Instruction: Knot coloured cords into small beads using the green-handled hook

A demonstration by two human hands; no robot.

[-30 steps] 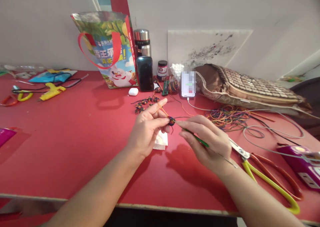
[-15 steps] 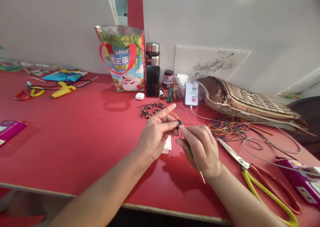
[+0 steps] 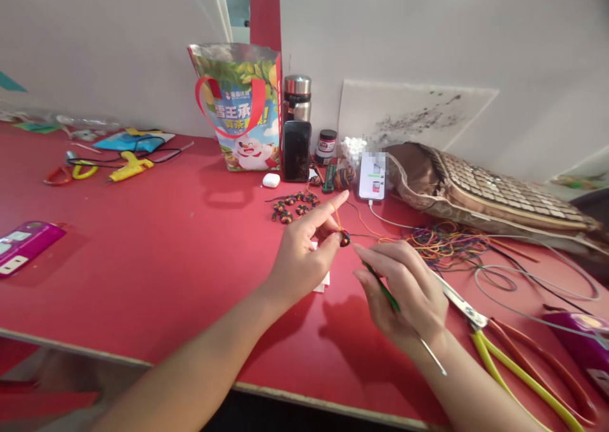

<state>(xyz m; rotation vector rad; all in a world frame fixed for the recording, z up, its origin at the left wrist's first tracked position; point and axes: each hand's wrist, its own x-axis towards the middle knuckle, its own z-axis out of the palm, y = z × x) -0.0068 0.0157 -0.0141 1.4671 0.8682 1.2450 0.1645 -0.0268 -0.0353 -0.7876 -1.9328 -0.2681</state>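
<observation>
My left hand [image 3: 307,242] pinches a small dark multicoloured crochet piece [image 3: 345,238] between thumb and fingers. Its index finger is stretched out, and an orange strand of yarn [image 3: 337,216] runs from that finger to the piece. My right hand [image 3: 406,289] is closed round a crochet hook [image 3: 387,295] with a green grip; one metal end sticks out below the wrist side. The hook's front end is hidden by the fingers or too thin to make out, a little to the right of the piece. Behind my left hand lie several finished-looking crochet pieces [image 3: 286,217].
Tangled yarn [image 3: 442,245] and large scissors [image 3: 480,324] lie on the right. A lit phone [image 3: 372,177], a dark phone [image 3: 296,153], a yarn ball [image 3: 344,177] and a printed bag [image 3: 247,115] stand behind. A yellow glue gun [image 3: 129,167] rests at the left.
My right hand has drawn back to the right, away from the crochet piece, with the hook tilted differently. My left hand still pinches the piece. The view has shifted slightly.
</observation>
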